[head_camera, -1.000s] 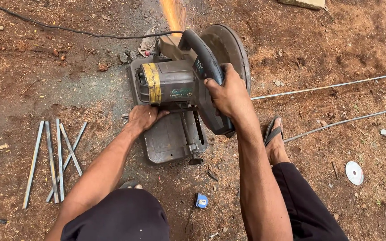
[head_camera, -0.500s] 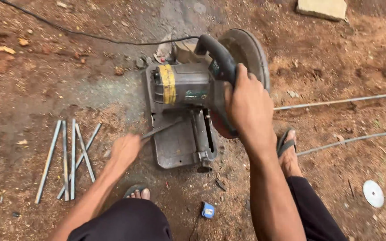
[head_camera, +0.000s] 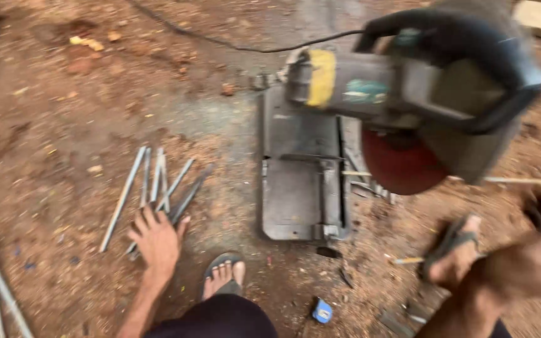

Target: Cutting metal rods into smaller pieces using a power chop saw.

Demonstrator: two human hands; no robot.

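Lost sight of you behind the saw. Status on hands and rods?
Left hand open on the cut rods lying on the dirt. Right hand blurred, off the chop saw, grip unclear. Saw head raised, red disc exposed.

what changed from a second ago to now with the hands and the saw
The right hand let go of the chop saw handle and dropped low; the saw head rose, sparks gone. The left hand left the saw base for the cut rods. The long rod stays in place.

Outdoor metalwork site: bare dirt ground (head_camera: 64, 125), chop saw (head_camera: 408, 94), cut steel rods (head_camera: 158, 188).
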